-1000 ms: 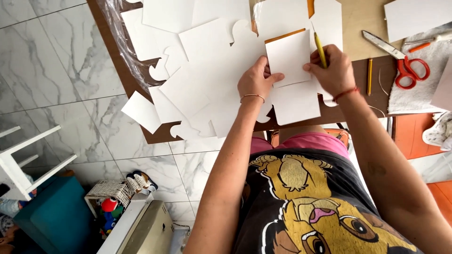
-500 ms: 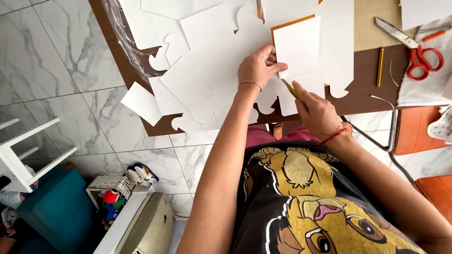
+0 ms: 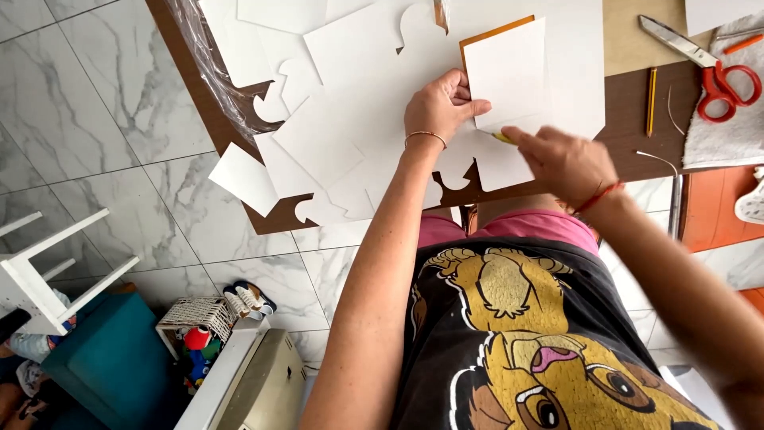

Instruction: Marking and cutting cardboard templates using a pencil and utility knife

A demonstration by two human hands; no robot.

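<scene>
My left hand (image 3: 440, 103) presses flat on the left edge of a white rectangular card (image 3: 509, 72) that lies on white paper sheets (image 3: 358, 119) with cut-out curved shapes. An orange-edged sheet peeks out from under the card. My right hand (image 3: 561, 159) holds a yellow pencil (image 3: 503, 137), its tip at the card's lower edge. Both hands are over the brown table (image 3: 629, 143).
Red-handled scissors (image 3: 704, 64) and a second pencil (image 3: 651, 89) lie on the table to the right, near a grey cloth (image 3: 716, 127). Clear plastic wrap (image 3: 211, 72) hangs at the table's left edge. On the marble floor stand a white stool (image 3: 48, 271), a teal box and a basket.
My right hand has come down from the card's top right edge to its lower edge with the pencil. The left hand has stayed on the card.
</scene>
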